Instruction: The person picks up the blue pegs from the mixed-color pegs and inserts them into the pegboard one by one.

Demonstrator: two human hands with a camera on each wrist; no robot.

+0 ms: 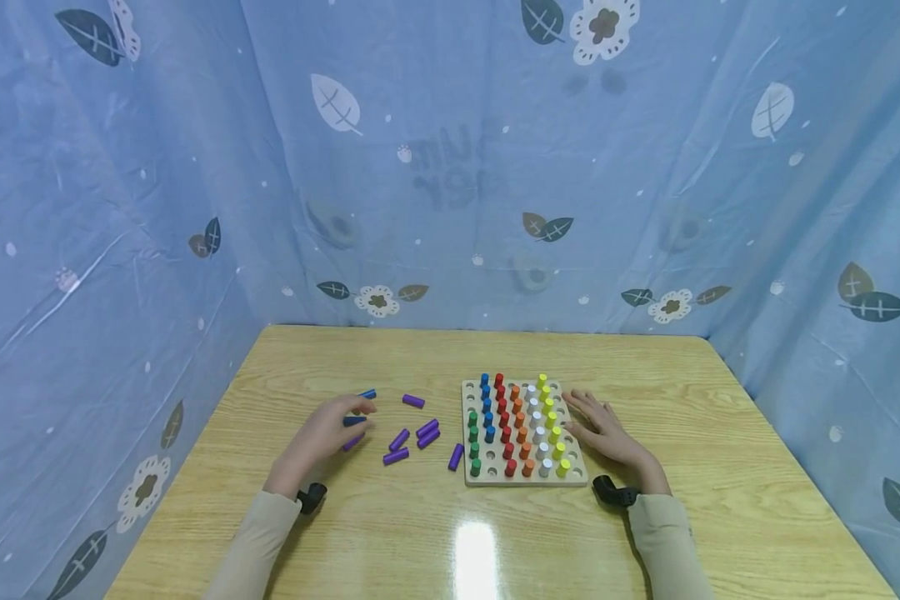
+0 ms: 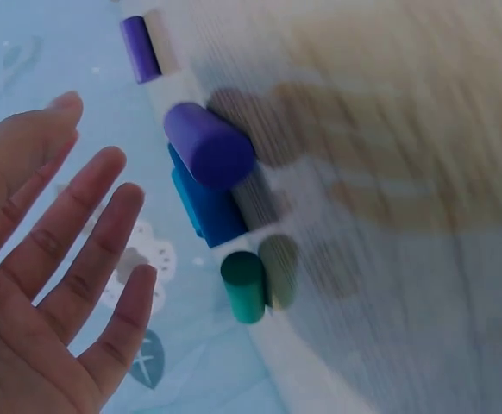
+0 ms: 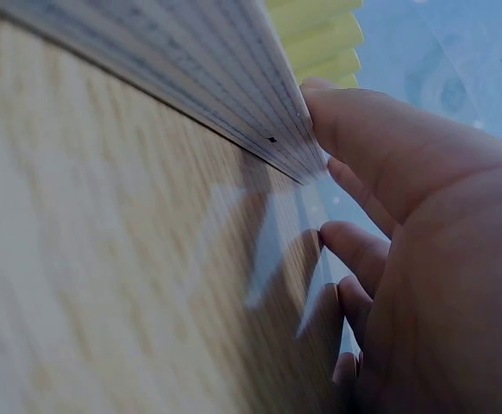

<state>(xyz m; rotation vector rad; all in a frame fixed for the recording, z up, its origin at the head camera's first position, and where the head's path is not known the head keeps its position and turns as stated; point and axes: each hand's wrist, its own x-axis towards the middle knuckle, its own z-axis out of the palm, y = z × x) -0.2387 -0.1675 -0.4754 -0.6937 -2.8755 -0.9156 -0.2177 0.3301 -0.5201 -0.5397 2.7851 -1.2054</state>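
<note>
My left hand [image 1: 318, 437] hovers over the left part of the table, its fingers loosely spread with nothing in them. Close to its fingertips lie a blue peg [image 1: 355, 421], another blue peg [image 1: 367, 394] and a purple peg [image 1: 353, 442]. The left wrist view also shows a green peg [image 2: 244, 287] beside blue ones [image 2: 206, 203]. At the wooden pegboard [image 1: 525, 482], my right hand [image 1: 607, 437] rests along the right edge, thumb [image 3: 363, 129] at the board's side and fingers relaxed. Upright in the board stand rows of green, blue, red, orange, white and yellow pegs.
Several loose purple pegs [image 1: 428, 437] lie between the left hand and the board, one purple peg [image 1: 456, 457] close to its left edge. Some holes in the board show bare. A blue patterned curtain [image 1: 450, 167] hangs behind the wooden table [image 1: 390, 533].
</note>
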